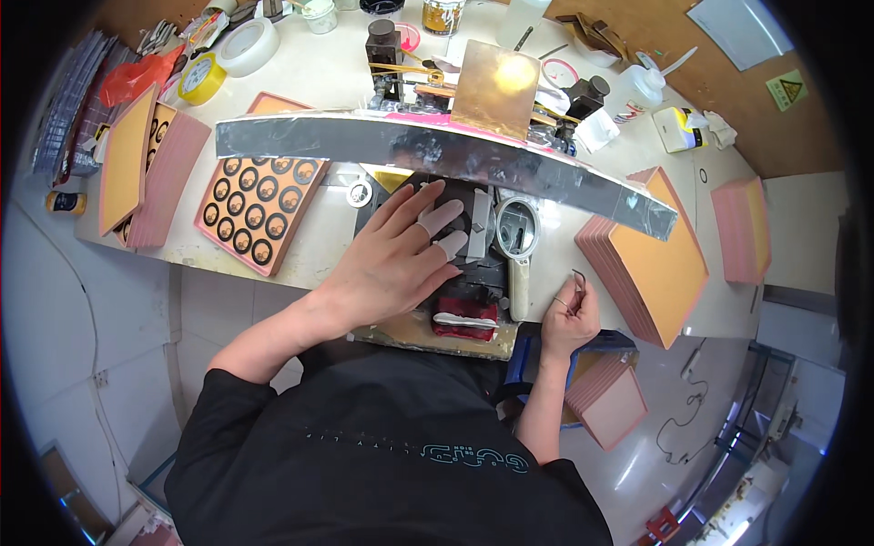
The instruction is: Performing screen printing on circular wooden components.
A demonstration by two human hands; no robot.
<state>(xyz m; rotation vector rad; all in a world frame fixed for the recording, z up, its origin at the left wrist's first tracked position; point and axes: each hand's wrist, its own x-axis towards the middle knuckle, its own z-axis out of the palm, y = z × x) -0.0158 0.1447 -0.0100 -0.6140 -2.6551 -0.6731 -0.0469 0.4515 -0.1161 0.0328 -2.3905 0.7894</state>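
Note:
My left hand [401, 250] reaches over a black bench fixture [487, 273], its fingers stretched out and apart. White finger cots [443, 218] cover two of its fingertips. What lies under those fingers is hidden. Beside the fixture is a magnifying glass [517, 227] with a pale handle. To the right of that handle, my right hand [571, 317] is closed in a pinch on a small dark curved piece [580, 274], partly covered by the fingers. A dark red pad with a white strip [465, 318] sits at the fixture's near end.
A long lamp bar [437, 150] crosses above the work. An orange tray of black rings [255, 205] lies left; more stacked trays [168, 182] stand beyond it. Another tray stack [642, 259] sits at right. Tape rolls [248, 47], bottles [645, 84] and jars [442, 16] line the back.

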